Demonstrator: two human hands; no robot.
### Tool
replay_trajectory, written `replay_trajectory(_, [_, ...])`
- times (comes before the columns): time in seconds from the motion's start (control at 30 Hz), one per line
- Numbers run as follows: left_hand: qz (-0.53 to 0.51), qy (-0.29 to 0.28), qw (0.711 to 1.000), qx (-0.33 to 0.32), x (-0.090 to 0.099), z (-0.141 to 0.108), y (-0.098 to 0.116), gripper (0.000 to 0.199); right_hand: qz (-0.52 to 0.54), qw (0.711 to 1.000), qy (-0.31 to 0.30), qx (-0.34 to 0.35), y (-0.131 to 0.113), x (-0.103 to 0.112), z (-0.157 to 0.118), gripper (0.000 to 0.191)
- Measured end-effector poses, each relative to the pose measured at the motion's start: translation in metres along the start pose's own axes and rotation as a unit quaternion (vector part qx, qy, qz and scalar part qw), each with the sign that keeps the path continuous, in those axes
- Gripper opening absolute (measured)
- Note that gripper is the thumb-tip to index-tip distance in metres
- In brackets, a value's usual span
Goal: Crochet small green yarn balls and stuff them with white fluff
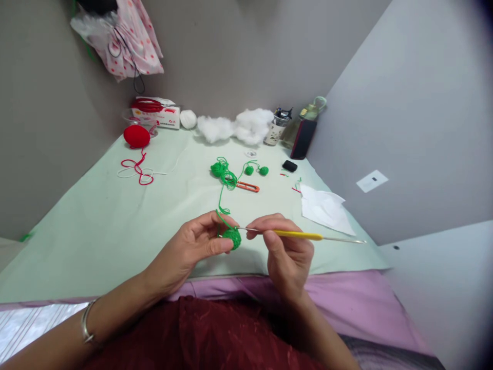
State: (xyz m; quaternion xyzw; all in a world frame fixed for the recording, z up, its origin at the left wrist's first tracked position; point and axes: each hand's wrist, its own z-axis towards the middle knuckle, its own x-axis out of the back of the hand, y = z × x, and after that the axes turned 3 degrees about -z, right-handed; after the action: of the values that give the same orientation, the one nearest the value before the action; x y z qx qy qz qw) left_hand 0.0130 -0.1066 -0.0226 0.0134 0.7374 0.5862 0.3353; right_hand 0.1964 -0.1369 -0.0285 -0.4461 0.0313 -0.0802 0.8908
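Observation:
A small green crocheted ball [233, 238] is pinched between the thumb and fingers of my left hand [200, 241]. My right hand [287, 246] grips a crochet hook [298, 235] by its yellow handle, with the metal tip at the top of the ball. Green yarn [221, 198] runs from the ball over my left fingers and back to a loose green tangle [230, 180] on the table. Beside that tangle lie a green yarn ball [217, 169], an orange-handled cutter [248, 187] and two little green balls [263, 170].
A red yarn ball [136, 136] with loose strands sits at the back left, near a box with red scissors [147, 105]. White stuffing [252, 126], a cup of pens [276, 131], a bottle and a phone [303, 139] line the back. White paper [325, 208] lies right.

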Motion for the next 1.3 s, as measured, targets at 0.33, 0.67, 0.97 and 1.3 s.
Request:
replay_trajectory(0.33, [0.014,0.009,1.0,-0.017,0.002,-0.001,0.001,0.02,-0.016,0.999,-0.031,0.008,0.0,0.002,-0.001,0.019])
replay_trajectory(0.67, [0.012,-0.022,1.0,-0.016,0.004,0.0,-0.003,0.031,-0.021,0.999,-0.041,0.004,0.002,0.001,-0.003,0.018])
replay_trajectory(0.97, [-0.006,-0.008,1.0,0.002,0.005,0.002,-0.003,0.074,0.044,0.998,-0.035,-0.027,0.007,-0.004,-0.003,0.016])
replay_trajectory(1.3, [0.004,-0.016,0.999,-0.034,0.002,0.002,0.002,0.077,0.165,0.979,-0.007,-0.121,0.008,-0.007,0.001,0.014])
